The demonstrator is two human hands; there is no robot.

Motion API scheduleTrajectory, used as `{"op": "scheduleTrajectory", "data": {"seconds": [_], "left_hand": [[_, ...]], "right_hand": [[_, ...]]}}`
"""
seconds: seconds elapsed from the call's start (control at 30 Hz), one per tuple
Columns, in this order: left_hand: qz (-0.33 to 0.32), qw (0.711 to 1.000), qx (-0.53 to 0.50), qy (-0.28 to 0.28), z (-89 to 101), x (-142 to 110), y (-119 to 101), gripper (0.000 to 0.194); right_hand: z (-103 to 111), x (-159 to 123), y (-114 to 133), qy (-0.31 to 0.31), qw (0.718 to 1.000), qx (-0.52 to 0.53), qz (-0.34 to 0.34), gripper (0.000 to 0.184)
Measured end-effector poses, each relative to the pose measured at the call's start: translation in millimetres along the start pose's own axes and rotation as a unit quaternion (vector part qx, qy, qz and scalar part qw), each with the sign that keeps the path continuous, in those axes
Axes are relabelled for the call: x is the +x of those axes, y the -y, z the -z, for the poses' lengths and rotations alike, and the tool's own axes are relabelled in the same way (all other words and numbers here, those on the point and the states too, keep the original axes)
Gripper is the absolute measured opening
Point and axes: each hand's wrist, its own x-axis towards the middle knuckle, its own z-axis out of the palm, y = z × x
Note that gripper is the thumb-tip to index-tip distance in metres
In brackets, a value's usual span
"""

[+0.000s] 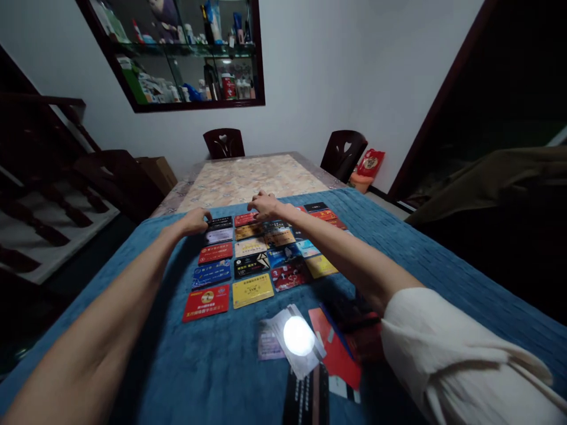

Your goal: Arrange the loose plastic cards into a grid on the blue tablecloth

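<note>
Rows of plastic cards lie flat on a blue cloth. At the far left corner of the rows, my left hand [197, 221] has its fingers curled against the left edge of a black card [220, 223]. My right hand [264, 206] reaches over the back row, its bent fingers apart just above a red card [245, 219]. Its forearm hides some cards on the right. Nearest me in the left column is a red and yellow card [206, 303], beside a yellow card [253, 290].
Near me lies a loose heap with a glaring pale card [283, 339], a black striped card [305, 395] and a red piece [334, 348]. The blue cloth [190, 366] covers the table's near part. Chairs [343, 154] stand around the patterned tabletop [252, 174].
</note>
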Motion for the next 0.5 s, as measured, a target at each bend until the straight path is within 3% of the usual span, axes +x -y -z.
{"op": "scheduleTrajectory", "data": {"seconds": [0.23,0.5], "left_hand": [[-0.044,0.995,-0.012,-0.083,5.3,-24.5,-30.6,0.022],[-0.142,0.975,-0.083,-0.152,0.1,-63.7,-107.3,0.028]], "right_hand": [[12.1,-65.8,-1.2,-0.054,0.998,-0.008,0.003,0.023],[2.2,-134.8,-1.6,-0.113,0.994,0.002,0.004,0.021]]}}
